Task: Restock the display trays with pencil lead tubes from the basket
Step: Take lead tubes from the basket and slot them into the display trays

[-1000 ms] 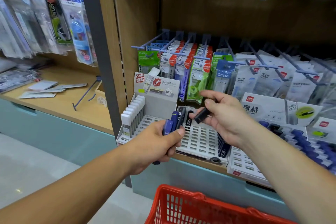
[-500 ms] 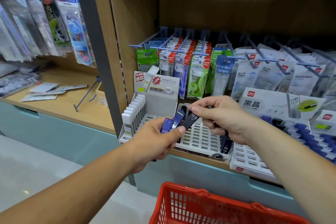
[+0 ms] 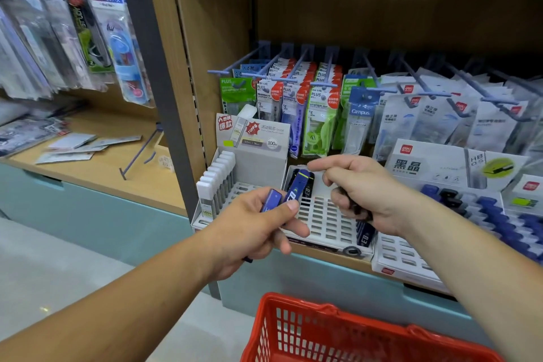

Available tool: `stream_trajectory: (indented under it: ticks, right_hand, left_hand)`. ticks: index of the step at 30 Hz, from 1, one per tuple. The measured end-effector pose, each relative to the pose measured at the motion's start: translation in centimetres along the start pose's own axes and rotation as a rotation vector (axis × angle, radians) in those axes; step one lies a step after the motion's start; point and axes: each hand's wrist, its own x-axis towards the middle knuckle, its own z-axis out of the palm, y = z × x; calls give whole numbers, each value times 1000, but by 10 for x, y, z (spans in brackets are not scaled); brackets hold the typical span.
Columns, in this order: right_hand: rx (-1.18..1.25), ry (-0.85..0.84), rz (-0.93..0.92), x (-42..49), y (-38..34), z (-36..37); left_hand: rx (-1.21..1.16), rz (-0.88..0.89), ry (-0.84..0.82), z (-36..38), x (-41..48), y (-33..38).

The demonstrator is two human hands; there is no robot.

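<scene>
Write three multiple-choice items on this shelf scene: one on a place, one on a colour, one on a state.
1. Where is the red plastic mesh basket?
A) on the top shelf
B) at the bottom of the view, below the left grip
C) hung on a peg

2. What colour are the two flat plastic lead tubes in the left grip?
A) green
B) red
C) blue

3. How full is the white slotted plastic display tray?
A) every slot filled
B) mostly open slots
C) covered by a lid

Answers:
1 B, its rim shows at the bottom of the view, lower than the grip.
2 C, both tube bodies are blue.
3 B, the middle slots stand open.
</scene>
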Motion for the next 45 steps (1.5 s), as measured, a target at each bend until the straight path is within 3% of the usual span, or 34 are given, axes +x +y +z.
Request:
stream_trajectory:
  ticks: [6, 15, 21, 26, 31, 37, 45]
  right_hand:
    - [-13, -135, -84, -8, -3, 2]
    - [-2, 6, -108, -4, -3, -8]
    - [-135, 204, -175, -13, -5, -34]
    - [-339, 320, -253, -19, 4, -63]
    - [-416, 404, -325, -3, 16, -71]
    - [-626, 350, -274, 21, 29, -66]
    - [-614, 305, -224, 27, 31, -68]
  left_hand:
    - [61, 11, 61, 2, 2, 0]
    - [28, 9, 148, 0, 6, -3]
    - [65, -9, 178, 23, 16, 2]
    - [22, -133, 114, 47, 20, 4]
    - [131, -125, 71, 53, 26, -6]
    - [153, -120, 38, 57, 28, -12]
    - [92, -129, 16, 49, 28, -12]
